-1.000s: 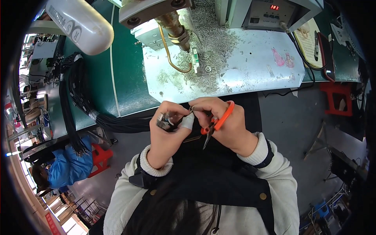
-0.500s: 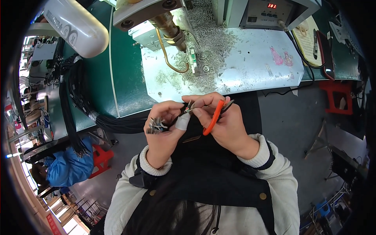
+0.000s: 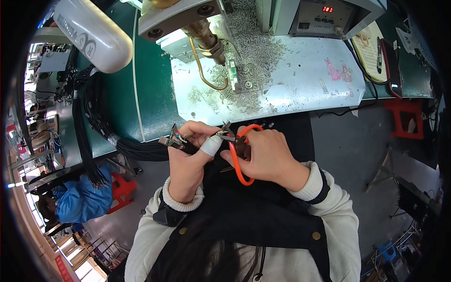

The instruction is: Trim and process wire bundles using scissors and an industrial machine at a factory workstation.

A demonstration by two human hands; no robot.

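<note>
cable end (image 3: 220,133) is pinched in the left hand (image 3: 185,162) on my feed. right hand (image 3: 272,155) just swung the orange snips (image 3: 240,139) round, fingers wrapping the handles, so i've got spread blades right at it now.

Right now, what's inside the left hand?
The left hand holds black cable; metal connectors stick out at one side, and thin coloured wires show by the white-covered thumb. The curled fingers hide the middle, so what's there can't be seen.
</note>
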